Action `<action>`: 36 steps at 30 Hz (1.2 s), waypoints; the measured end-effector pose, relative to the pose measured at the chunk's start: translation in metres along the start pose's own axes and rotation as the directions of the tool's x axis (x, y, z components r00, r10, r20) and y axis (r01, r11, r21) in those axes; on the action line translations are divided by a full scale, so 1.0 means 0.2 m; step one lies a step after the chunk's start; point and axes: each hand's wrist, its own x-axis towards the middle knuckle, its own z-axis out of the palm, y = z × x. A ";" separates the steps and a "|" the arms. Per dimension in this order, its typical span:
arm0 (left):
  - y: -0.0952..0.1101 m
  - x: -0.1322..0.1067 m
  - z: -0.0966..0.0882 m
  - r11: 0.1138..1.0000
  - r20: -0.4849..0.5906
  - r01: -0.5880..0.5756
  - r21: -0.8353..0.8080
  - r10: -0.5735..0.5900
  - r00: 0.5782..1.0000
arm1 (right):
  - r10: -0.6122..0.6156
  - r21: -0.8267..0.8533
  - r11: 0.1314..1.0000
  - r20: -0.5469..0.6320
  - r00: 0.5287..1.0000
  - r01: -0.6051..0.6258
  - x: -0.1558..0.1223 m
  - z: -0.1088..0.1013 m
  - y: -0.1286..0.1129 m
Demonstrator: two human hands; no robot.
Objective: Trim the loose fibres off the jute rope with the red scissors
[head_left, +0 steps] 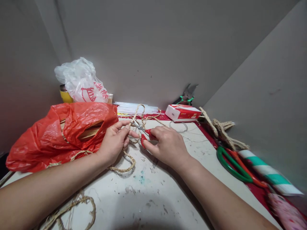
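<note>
My right hand (166, 144) grips the red handles of small scissors (144, 132), whose metal blades point up and left toward a braided straw rope (124, 167). My left hand (114, 140) pinches that rope near the blade tips, fingers curled. The rope loops on the white tabletop (144, 198) under my left wrist and runs on toward the near left edge. More rope curls behind the scissors, toward the wall.
A red plastic bag (59, 134) with wooden pieces lies at left, with a white bag (81, 81) and yellow jar behind it. At the back are clear glue sticks (134, 108), a red-white box (183, 112) and green pliers (187, 94). Large green-handled scissors (233, 164) and a striped roll (268, 172) lie right.
</note>
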 end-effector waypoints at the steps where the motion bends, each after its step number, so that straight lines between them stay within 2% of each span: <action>1: 0.00 0.00 0.00 1.000 0.001 0.002 -0.002 -0.002 1.000 | -0.014 -0.022 1.000 -0.005 1.000 0.014 0.00 0.00 0.00; 11: 0.00 0.00 -0.01 0.999 0.074 0.002 -0.051 0.002 0.997 | -0.016 -0.049 0.999 0.016 1.000 0.017 0.00 0.00 0.00; 19: 0.01 0.00 -0.01 0.996 0.054 0.051 -0.069 -0.048 0.997 | 0.018 0.110 0.994 0.112 0.994 -0.031 0.00 -0.01 0.00; 23: 0.02 0.00 -0.01 0.996 0.045 0.062 -0.069 -0.059 0.997 | 0.001 0.110 0.994 0.084 0.996 -0.010 0.00 -0.01 0.00; 27: 0.01 0.00 -0.01 0.997 0.048 0.045 -0.060 -0.042 0.998 | 0.036 0.166 0.985 0.063 0.997 -0.046 0.00 0.00 0.00; 30: 0.01 0.01 -0.01 0.998 0.056 0.034 -0.062 -0.030 0.998 | 0.045 0.140 0.989 0.041 0.998 -0.050 0.00 0.00 -0.01; 33: 0.01 0.01 -0.01 0.998 0.068 0.028 -0.063 -0.023 0.997 | 0.028 0.096 0.995 0.056 0.998 -0.033 0.00 0.00 -0.01; 36: 0.02 0.01 -0.01 0.998 0.068 0.039 -0.049 -0.035 0.997 | 0.033 0.140 0.989 0.075 0.997 -0.043 0.00 0.00 0.00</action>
